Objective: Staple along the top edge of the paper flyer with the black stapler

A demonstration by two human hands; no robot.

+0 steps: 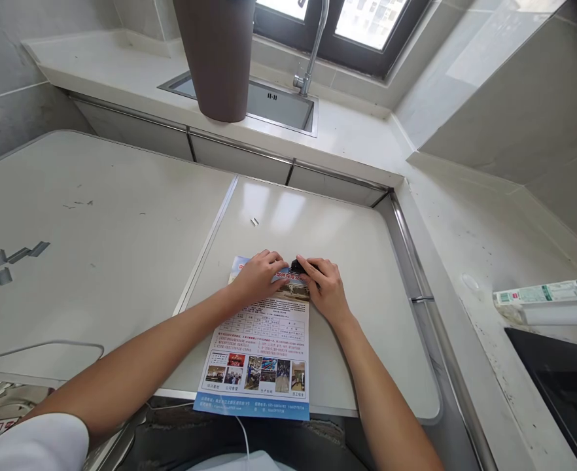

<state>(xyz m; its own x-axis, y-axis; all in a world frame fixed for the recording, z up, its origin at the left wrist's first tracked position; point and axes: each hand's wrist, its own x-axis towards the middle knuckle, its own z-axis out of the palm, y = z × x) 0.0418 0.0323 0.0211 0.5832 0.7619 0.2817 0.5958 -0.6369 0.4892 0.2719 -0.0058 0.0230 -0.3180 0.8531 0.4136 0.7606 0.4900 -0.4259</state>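
A printed leaflet (259, 333) with small photos and a blue bottom band lies on the table, its lower end past the front edge. My left hand (262, 275) is on its upper part, fingers bent and drawn together at the paper near the top edge. At the leaflet's top right corner, my right hand (325, 284) has its thumb and fingers closed around a small black object (297, 266), which looks like a mini stapler. Fingers cover most of it. The two hands are close together, fingertips nearly meeting.
Grey staple strips (18, 255) lie on the left of the folding table (136, 196), with a small piece (254, 222) beyond my hands. Behind stand a brown cylinder (220, 59), a sink (283, 108) and a faucet (313, 59). A metal rail (411, 248) runs along the right.
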